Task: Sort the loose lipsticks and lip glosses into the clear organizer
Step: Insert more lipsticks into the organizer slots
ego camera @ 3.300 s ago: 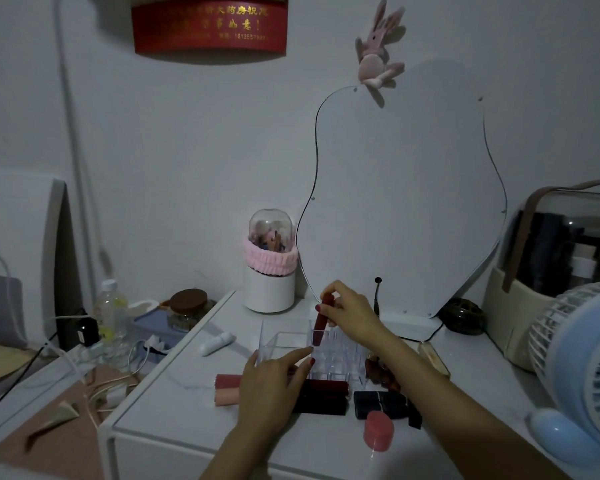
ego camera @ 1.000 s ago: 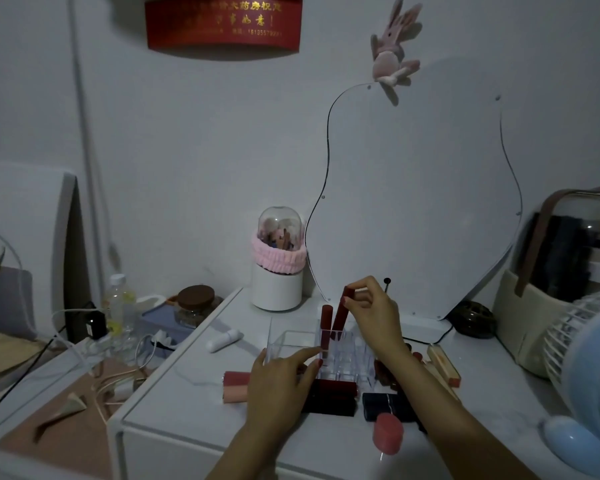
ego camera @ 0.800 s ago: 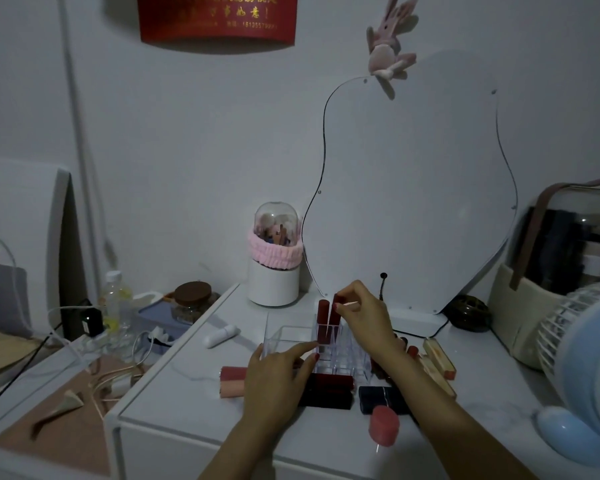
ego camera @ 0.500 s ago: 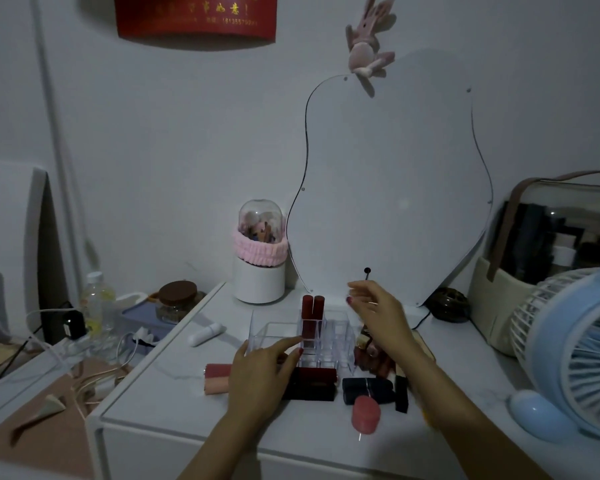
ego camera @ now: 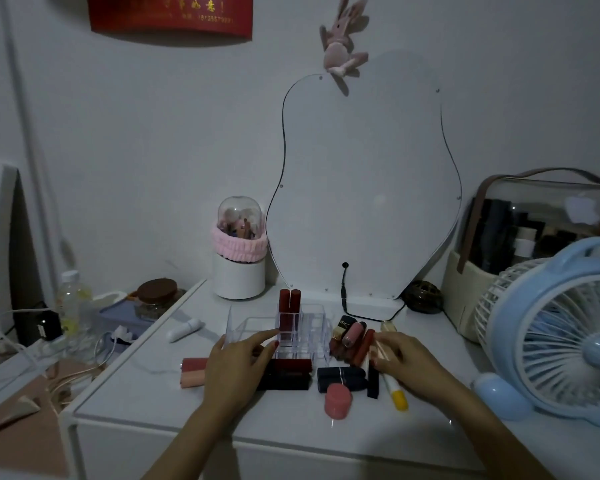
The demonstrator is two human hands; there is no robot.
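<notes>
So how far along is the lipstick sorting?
Just started. Two dark red tubes stand in the clear organizer. The left hand steadies it; the right hand reaches into the loose pile. Most tubes are left lying on the table, like the black lipstick.

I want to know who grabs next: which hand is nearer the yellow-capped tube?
Right. The right hand lies right beside the yellow-capped tube; the left hand rests at the clear organizer, well across.

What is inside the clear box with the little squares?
Two dark red lipstick tubes stand upright, side by side, in back-left slots of the clear organizer. The other slots look empty, though the left hand covers part of its front-left corner.
</notes>
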